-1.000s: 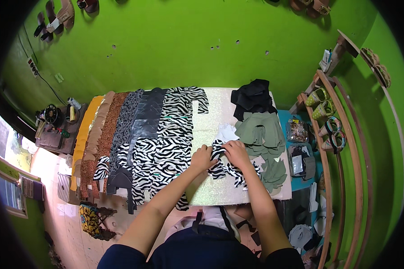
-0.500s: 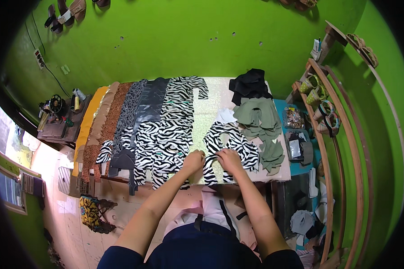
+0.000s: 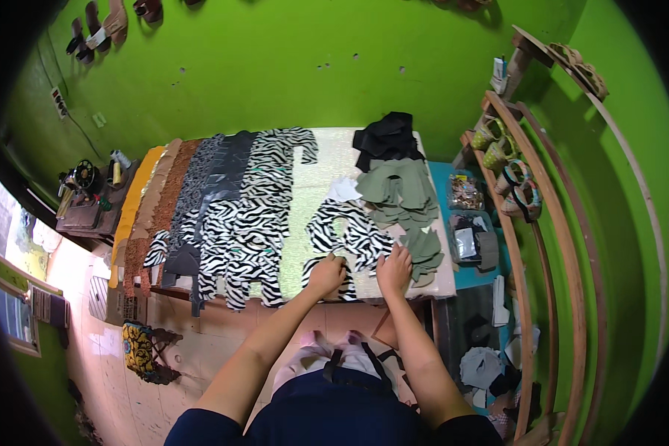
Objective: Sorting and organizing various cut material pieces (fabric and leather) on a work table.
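Observation:
My left hand (image 3: 327,276) is closed over a zebra-print cut piece (image 3: 310,266) near the table's front edge, its fingers curled on the material. To its right, my right hand (image 3: 394,273) lies fairly flat, fingers stretched forward, touching the lower right edge of a zebra-print pile (image 3: 364,236). Olive-green cut pieces (image 3: 401,189) lie just beyond and right of that hand. Behind the zebra pile sits a small white piece (image 3: 343,189). Further left, overlapping zebra-print pieces (image 3: 230,230) spread down the table.
Rows of yellow (image 3: 137,189), brown and grey pieces line the table's left side; black pieces (image 3: 386,137) lie at the far right. A sewing machine (image 3: 85,178) stands at the left. On the right are a wooden rack (image 3: 531,193) with sandals and plastic containers (image 3: 464,192).
My right hand has moved off the curved zebra piece to the pile's right edge. My left hand now covers a zebra piece near the front. The whole view has shifted a little.

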The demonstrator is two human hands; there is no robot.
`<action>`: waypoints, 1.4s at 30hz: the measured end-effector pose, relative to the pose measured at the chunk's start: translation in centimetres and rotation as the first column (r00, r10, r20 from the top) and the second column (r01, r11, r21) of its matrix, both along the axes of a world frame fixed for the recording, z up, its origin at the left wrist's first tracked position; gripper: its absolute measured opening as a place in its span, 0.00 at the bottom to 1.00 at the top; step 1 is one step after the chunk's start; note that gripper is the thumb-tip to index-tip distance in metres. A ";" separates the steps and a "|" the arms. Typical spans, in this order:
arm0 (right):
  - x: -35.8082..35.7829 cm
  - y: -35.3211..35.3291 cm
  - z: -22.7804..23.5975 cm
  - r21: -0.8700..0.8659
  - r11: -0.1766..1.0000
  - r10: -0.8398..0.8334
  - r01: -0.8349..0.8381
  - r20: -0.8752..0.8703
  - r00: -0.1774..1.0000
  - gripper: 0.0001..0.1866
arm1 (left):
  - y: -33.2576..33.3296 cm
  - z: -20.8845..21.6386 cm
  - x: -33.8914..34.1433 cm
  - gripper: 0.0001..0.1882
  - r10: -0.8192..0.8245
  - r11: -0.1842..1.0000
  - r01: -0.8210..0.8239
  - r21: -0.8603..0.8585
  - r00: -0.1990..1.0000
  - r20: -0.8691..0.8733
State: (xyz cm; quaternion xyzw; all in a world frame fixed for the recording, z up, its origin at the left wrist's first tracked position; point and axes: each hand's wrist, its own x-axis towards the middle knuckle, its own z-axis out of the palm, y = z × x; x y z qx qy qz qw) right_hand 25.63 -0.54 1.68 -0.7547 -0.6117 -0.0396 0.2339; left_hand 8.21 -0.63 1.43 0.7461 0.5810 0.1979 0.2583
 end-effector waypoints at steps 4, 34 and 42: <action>2.4 0.2 -0.7 -0.133 0.991 -0.008 -0.002 -0.080 0.997 0.20 | 0.3 -0.7 4.5 0.12 -0.057 0.998 0.056 0.025 0.998 0.041; 4.4 1.0 -1.0 -0.032 0.844 0.060 -0.536 -0.986 0.153 0.17 | 0.5 1.2 7.0 0.16 0.229 0.950 -0.047 -0.309 0.777 0.586; 4.5 0.5 1.0 -0.002 0.837 -0.091 -0.547 -0.986 -0.136 0.08 | 0.0 2.5 7.2 0.18 0.252 0.966 -0.175 -0.191 0.807 0.535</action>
